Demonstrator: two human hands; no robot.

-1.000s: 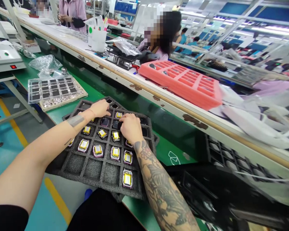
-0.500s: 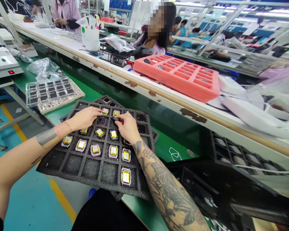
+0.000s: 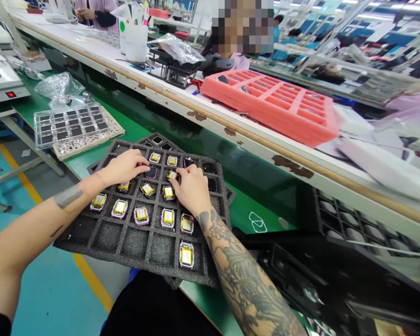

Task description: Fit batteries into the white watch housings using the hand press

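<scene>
A dark grey foam tray (image 3: 133, 242) holds several open smartwatch bodies, with silver and yellow batteries facing up in most of its compartments. My right hand (image 3: 195, 190) has thumb and finger closed at the sides of one smartwatch body (image 3: 172, 175) in an upper-middle compartment. One cell to the left lies a dark-faced smartwatch body (image 3: 151, 172) with a pinkish rim. At its upper left edge are the curled, closed fingertips of my left hand (image 3: 128, 167); whether they grip it or something small is hidden.
Another foam tray (image 3: 165, 145) lies beneath. On the green bench to the left is a clear plastic tray (image 3: 70, 123) of dark squares. A raised shelf carries a pink foam tray (image 3: 276, 107) and a white pen holder (image 3: 136, 44). A black machine (image 3: 301, 275) stands at right; co-workers sit beyond.
My left hand has shifted slightly down from the top row toward the dark-faced body. My right hand has turned slightly, and the battery of the body at its fingertips now shows. The view has shifted slightly.
</scene>
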